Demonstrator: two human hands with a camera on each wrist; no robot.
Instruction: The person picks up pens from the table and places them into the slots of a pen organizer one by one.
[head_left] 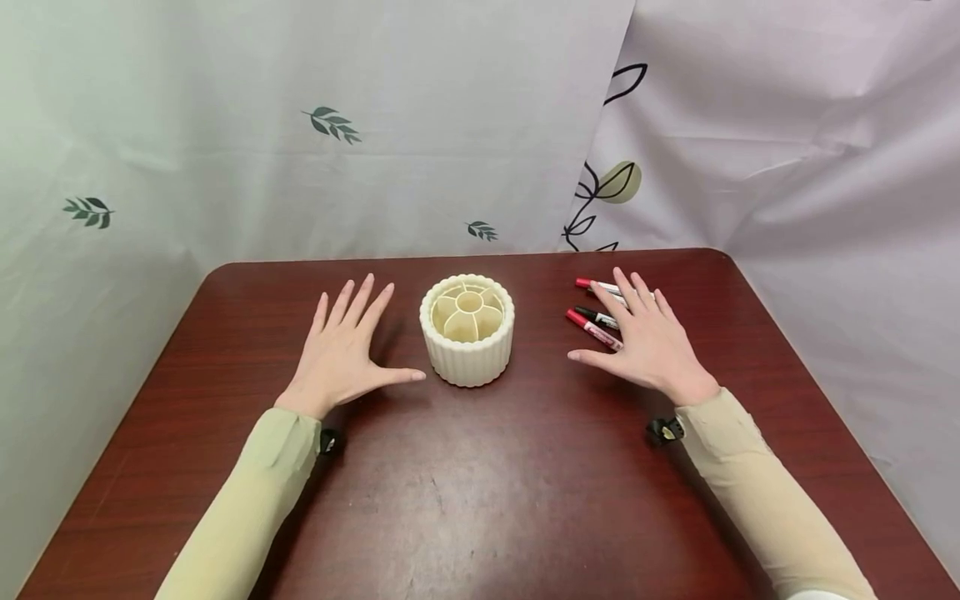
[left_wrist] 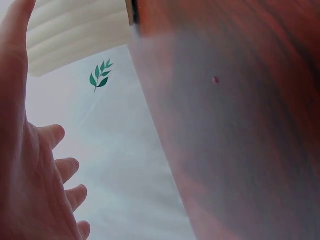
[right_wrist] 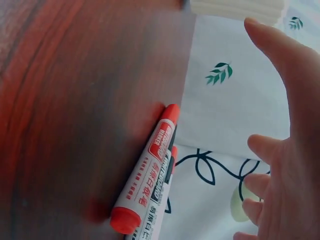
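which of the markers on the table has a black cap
The middle marker with the black cap, lying between the two red-capped markers: one nearer the person, one farther away. All three lie partly under the right hand.

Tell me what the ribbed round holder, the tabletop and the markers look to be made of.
Ribbed round holder: likely moulded plastic, cream and matte, with even fluting and thin inner dividers. Tabletop: wood-look laminate or veneer, reddish brown with printed-looking grain and a soft sheen; solid wood cannot be ruled out. Markers: plastic barrels with printed labels and glossy red or black caps.
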